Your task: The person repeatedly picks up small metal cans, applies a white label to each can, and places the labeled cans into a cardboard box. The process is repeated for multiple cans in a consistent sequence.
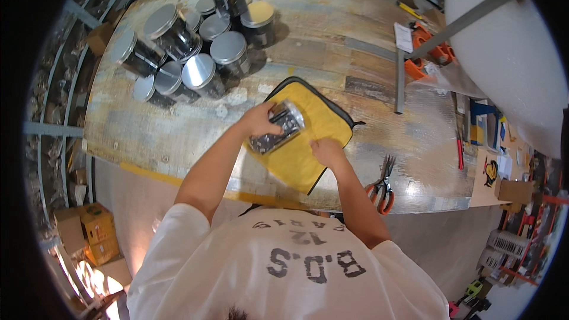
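My left hand [262,122] grips a clear jar [276,131] with dark contents and a silver lid. The jar is tilted, its lid towards the upper right, over a yellow cloth [289,178] with black edging. On the cloth's right part, my right hand [330,153] is curled, its fingers closed on the fabric; the fingertips are partly hidden. Several similar silver-lidded jars [229,49] stand in a group at the table's far left, some stacked on others.
Scissors with orange handles [381,195] lie right of my right arm on the worktable [302,53]. A grey metal bar [399,84] and a large white roll [502,53] are at the right. Orange tape dispensers [429,42] sit behind the bar. Shelving [53,129] lines the left.
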